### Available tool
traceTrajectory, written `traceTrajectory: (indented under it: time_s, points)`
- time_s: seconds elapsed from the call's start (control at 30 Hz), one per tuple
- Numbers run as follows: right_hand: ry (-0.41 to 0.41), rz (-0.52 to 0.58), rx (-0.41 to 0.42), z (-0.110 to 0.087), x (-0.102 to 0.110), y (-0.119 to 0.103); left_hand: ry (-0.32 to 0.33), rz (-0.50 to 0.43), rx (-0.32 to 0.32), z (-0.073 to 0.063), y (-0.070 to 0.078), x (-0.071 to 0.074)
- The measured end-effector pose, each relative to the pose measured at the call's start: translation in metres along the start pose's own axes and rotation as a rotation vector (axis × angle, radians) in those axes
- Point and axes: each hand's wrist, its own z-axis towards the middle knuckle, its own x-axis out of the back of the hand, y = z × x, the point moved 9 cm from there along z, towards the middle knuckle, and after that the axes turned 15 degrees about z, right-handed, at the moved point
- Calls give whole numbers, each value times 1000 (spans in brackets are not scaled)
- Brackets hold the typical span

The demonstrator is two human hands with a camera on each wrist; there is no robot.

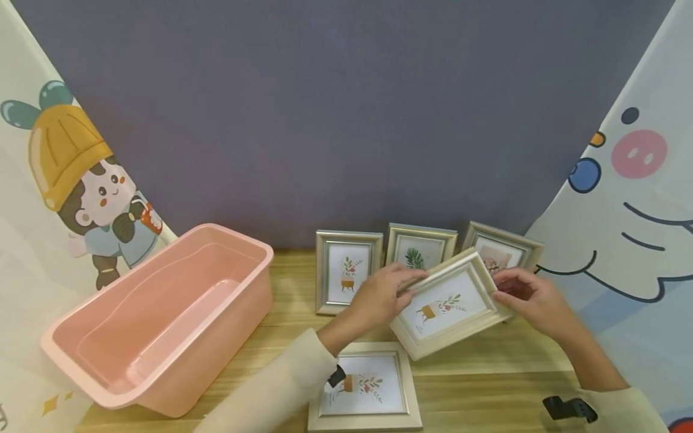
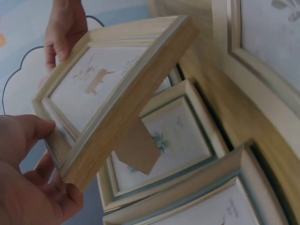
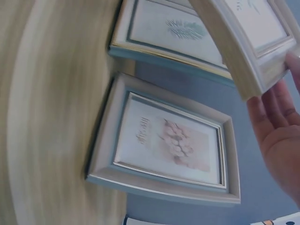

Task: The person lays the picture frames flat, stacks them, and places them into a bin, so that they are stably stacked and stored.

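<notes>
While two hands [image 1: 381, 293] [image 1: 533, 299] hold one frame [image 1: 446, 305], four others [image 1: 346, 270] [image 1: 419, 248] [image 1: 499, 249] [image 1: 376, 391], one tub [image 1: 230, 337]

- The held frame [image 1: 446, 304] hides the lower part of the leaf-print frame [image 1: 415, 255] and some of the pink-print frame [image 1: 498, 251] in the head view.
- The left sleeve [image 1: 276, 385], cut by the bottom edge, covers the near frame's [image 1: 373, 394] upper left corner.
- Each wrist view's edge crops its own hand, left [image 2: 33, 173] and right [image 3: 281, 145].
- The pink-print frame's lettering [image 3: 142, 130] is blurred, perhaps script.
</notes>
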Motion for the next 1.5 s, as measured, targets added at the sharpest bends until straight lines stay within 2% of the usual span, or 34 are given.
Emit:
traceTrajectory:
  time_s: [0.13,0.3,0.47,0.6,0.77,0.97,1.27,1.5]
  points:
    - [-32,53,20,0,-11,1,10,89,-35,-2,-1,9]
    - [-64,204,33,-1,-25,4,17,153,-56,-5,-3,20]
    - [-53,291,90,-3,-38,6,-14,207,-56,-8,-7,27]
    - [-46,340,109,-3,-46,8,-4,251,-77,-10,-7,32]
    - [-56,302,42,-5,-57,15,45,289,-123,-15,-6,40]
    - [-71,272,36,-4,-63,13,116,356,-176,-19,-4,51]
    - [-114,345,36,-7,-80,12,88,424,-188,-18,-5,57]
    - [-104,316,88,-9,-91,12,75,471,-210,-21,-5,56]
